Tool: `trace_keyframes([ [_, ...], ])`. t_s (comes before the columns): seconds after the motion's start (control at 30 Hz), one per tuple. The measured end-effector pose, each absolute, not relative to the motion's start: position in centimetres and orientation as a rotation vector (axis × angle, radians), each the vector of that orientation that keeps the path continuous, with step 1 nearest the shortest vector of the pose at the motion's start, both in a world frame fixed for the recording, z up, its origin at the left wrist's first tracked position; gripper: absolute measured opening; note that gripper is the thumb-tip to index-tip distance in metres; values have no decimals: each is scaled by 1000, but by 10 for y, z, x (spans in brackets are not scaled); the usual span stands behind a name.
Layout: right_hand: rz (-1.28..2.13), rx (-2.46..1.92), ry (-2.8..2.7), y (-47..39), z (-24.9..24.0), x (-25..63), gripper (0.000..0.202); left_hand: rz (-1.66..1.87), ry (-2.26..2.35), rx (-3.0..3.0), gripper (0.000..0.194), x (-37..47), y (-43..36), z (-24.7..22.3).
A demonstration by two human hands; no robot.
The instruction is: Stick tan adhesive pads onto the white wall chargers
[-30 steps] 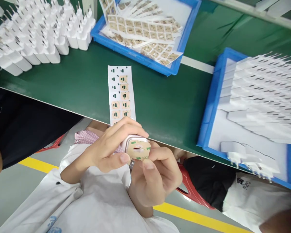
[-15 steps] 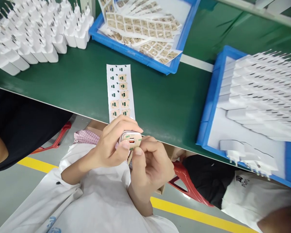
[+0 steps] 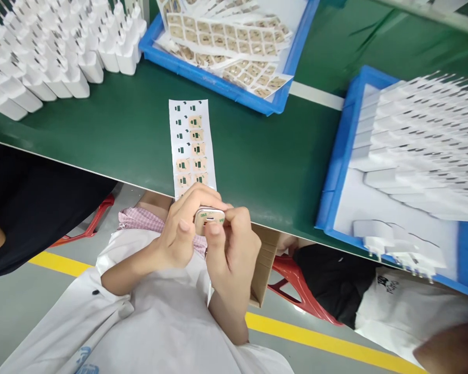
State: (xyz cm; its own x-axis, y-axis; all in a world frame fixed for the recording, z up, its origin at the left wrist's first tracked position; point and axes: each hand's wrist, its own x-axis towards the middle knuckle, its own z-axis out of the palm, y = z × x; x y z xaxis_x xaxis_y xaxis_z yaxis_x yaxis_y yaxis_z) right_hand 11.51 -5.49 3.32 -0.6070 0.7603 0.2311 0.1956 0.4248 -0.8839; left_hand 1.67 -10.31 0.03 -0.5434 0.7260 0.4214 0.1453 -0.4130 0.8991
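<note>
A white charger [image 3: 203,214] with a beige adhesive label on its port end is held just off the table's front edge. My left hand [image 3: 181,228] wraps round it from the left, fingers over the top. My right hand [image 3: 234,249] touches it from the right, its thumb pressed on the label face beside the port and its index finger at the right side. The rest of the charger is hidden by my fingers. Just beyond my hands lies a white sticker sheet [image 3: 184,143], with beige labels in its right column and lower left, and bare spots at upper left.
White chargers [image 3: 76,80] stand at the back left, prongs up. A blue tray [image 3: 218,85] of label sheets is at the back. Another blue tray [image 3: 327,202] at right holds rows of chargers. People sit on both sides; a cardboard box [image 3: 265,259] is below the edge.
My right thumb has moved up and left onto the charger's label face, and my right index finger has come against its side. My left thumb has shifted left off the face.
</note>
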Motion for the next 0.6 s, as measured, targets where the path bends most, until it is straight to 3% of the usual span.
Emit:
trace_keyframes([
  [0.33, 1262, -937, -2017, -32, 23, 105, 57, 1947, 1625, 1411, 79, 14, -92, -21],
  [0.6, 1511, -887, -1811, -30, 16, 101, 53, 1942, 1591, 1317, 73, 12, -95, -14],
])
